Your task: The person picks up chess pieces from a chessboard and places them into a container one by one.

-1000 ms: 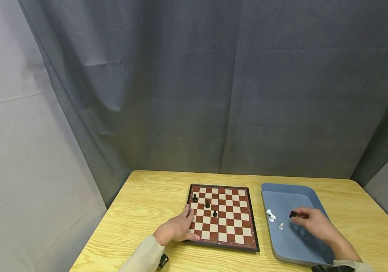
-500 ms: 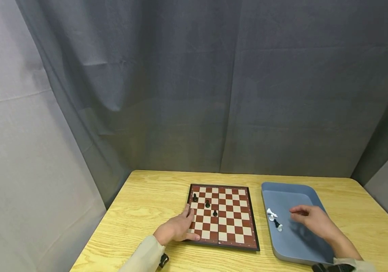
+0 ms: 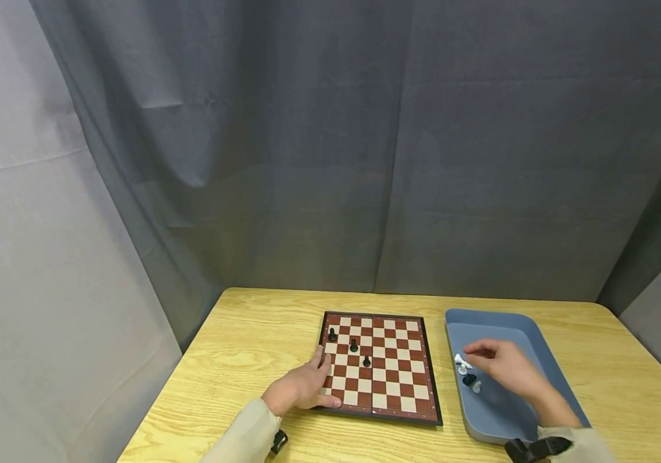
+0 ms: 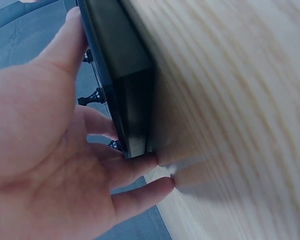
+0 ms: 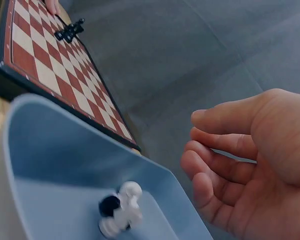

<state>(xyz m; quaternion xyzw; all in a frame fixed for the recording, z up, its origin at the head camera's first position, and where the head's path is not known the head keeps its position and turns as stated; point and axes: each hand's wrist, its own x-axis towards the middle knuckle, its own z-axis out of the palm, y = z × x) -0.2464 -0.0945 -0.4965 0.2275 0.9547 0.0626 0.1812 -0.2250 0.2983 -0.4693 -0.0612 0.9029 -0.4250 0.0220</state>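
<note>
My left hand spans the near left corner of the chessboard. Its thumb lies on the near edge, and fingertips touch the table beside the board in the left wrist view. Three black chess pieces stand on the board's left half, including a pawn. Over the blue tray hovers my right hand, fingers loosely bent, with nothing between thumb and fingertips. Just below those fingertips, a black chess piece and white chess pieces lie clustered by the tray's left wall.
Both board and tray sit on a light wooden table, with a narrow strip of wood between them. The tray has raised walls. Grey curtains hang behind and at the sides.
The black chess piece that my right hand held has been let go and lies among the white pieces. Afterwards my right hand has moved left, over them. My left hand stays put.
</note>
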